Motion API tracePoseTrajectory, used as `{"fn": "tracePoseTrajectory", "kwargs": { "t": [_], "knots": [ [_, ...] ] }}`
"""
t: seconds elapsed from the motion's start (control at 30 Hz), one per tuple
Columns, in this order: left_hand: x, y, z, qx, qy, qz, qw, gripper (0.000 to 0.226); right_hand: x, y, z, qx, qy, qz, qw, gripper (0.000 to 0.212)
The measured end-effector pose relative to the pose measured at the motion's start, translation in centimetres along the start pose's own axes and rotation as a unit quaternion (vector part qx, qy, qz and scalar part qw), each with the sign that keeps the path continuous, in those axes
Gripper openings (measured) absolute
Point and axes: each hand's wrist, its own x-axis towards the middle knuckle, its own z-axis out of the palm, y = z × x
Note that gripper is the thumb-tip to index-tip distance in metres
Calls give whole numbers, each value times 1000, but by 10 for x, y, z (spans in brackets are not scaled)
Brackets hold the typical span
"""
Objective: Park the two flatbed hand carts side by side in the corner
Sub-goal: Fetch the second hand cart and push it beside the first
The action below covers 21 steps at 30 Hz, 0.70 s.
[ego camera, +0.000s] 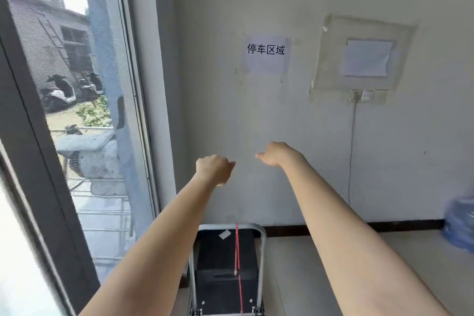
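Observation:
One flatbed hand cart [223, 261] stands at the bottom of the view, in the corner between the window and the white wall. It has a black deck, a grey tube handle [263, 246] and a red elastic cord [237, 249] running along it. No second cart is in view. Both my arms reach forward above the cart, at wall height. My left hand [214, 168] and my right hand [275, 155] hold nothing. Their thumbs point toward each other and the fingers curl loosely away from me. Neither hand touches the cart.
A tall window [77, 110] with a dark frame fills the left side. On the wall hang a paper sign [266, 55], a clear plastic cover [361, 56] and a socket [355, 96] with a cable running down. A blurred blue water bottle [461, 226] sits at the right edge.

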Motion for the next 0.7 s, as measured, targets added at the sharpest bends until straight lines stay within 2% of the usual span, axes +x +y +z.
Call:
{"fn": "tracePoseTrajectory", "kwargs": {
  "t": [0.3,0.53,0.63,0.7],
  "knots": [
    [-132,51,-14,30,-48,13,998,45,-130,54,0,14,-28,13,999,58],
    [-217,54,-23,32,-50,12,998,30,-226,66,43,40,-49,8,998,49],
    [-255,60,-24,12,-58,19,998,35,-268,65,68,52,-54,11,997,39],
    [-283,62,-22,4,-59,28,998,37,-298,61,84,56,-58,18,997,40]
  ]
}}
